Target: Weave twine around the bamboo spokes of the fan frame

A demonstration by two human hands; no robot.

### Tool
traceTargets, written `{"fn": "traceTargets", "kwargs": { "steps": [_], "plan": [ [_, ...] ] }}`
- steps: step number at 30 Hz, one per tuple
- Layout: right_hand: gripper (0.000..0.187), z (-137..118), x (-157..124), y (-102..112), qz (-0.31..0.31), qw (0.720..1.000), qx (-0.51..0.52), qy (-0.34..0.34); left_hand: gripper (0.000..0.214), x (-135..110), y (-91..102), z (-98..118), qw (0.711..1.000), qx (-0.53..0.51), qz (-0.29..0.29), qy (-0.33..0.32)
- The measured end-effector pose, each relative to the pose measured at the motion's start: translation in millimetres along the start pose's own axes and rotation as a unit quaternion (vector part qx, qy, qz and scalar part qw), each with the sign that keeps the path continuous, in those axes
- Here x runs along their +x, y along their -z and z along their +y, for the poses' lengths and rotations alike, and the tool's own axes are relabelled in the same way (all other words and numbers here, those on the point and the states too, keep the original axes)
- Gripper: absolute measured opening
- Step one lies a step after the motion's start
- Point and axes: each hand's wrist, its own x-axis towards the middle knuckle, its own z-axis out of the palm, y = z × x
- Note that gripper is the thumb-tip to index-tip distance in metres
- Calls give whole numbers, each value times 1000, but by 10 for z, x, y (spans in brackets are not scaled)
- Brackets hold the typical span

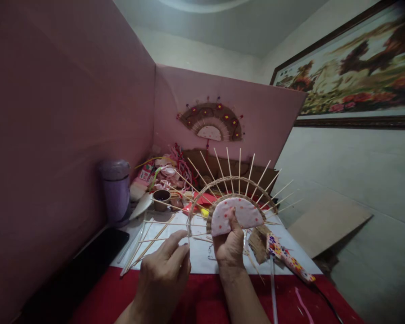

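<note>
My right hand (230,246) holds up a half-made fan (238,198) by its pink dotted fabric base, thumb pressed on the cloth. Thin wooden sticks radiate from the base, and a woven brown band arcs across them. My left hand (167,265) pinches the left end of that band near the lowest sticks, fingers closed on it. A finished brown fan (212,120) with red and yellow dots hangs on the pink partition behind.
A purple tumbler (115,189) stands at the left, with a small brown cup (161,199) and a heap of pink fabric pieces (168,173) beside it. A floral-patterned glue gun (288,258) lies on the white sheet at the right. Loose sticks lie scattered. A dark phone (101,247) lies left.
</note>
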Motion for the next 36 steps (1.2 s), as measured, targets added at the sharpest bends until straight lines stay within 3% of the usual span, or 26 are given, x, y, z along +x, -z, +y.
{"fn": "traceTargets", "kwargs": {
  "steps": [5,13,27,36],
  "plan": [
    [34,-10,-23,-24,2,1000,-2,-11,18,15,7,0,1000,-26,-5,-3],
    [34,3,-39,-6,-14,1000,0,-4,15,107,170,-13,990,-92,-63,88],
    [30,-6,-74,-16,-48,999,-1,-19,14,206,230,-26,934,-259,-135,206],
    [30,-2,-55,-2,-37,999,2,-20,13,174,212,-79,937,-263,-150,176]
  ]
}}
